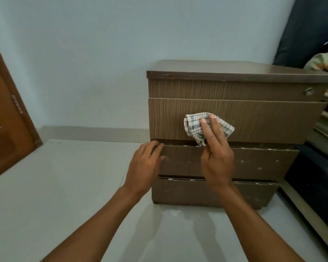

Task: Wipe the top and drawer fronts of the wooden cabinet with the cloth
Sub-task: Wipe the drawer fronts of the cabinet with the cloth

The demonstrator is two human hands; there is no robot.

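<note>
The cabinet (235, 118) stands on the floor (64, 186) against the wall (102, 53), occupying the 3 o'clock half of the view. It shows four fronts stacked under a flat top (225, 69).

The right hand (215, 148) is flat, fingers extended and held close together, pressing the checked cloth (199, 125) against the second drawer front (254, 121). The cloth is bunched, not spread, and sits toward the lower middle of that front, its bottom edge hanging just over the gap above the third drawer front (254, 161). This is a press with the palm and fingers, not a pinch.

The left hand (145, 165) is open and holds nothing. Its fingertips rest on the cabinet's edge at 9 o'clock, at the level of the third drawer, apparently steadying the unit.

Assessment of progress: wiping is under way on the second front. The top and the uppermost front (225, 89), which carries a lock (309, 91) at its 3 o'clock end, look free of marks, though whether they have been wiped cannot be confirmed. The third front and the bottom drawer front (206, 191) carry pale specks and scuffs, which suggests they are outstanding. Fabric (324, 63) lies on the top's far corner at 2 o'clock and may obstruct wiping there.

Judged roughly mid-task, with the two lower fronts remaining.
</note>
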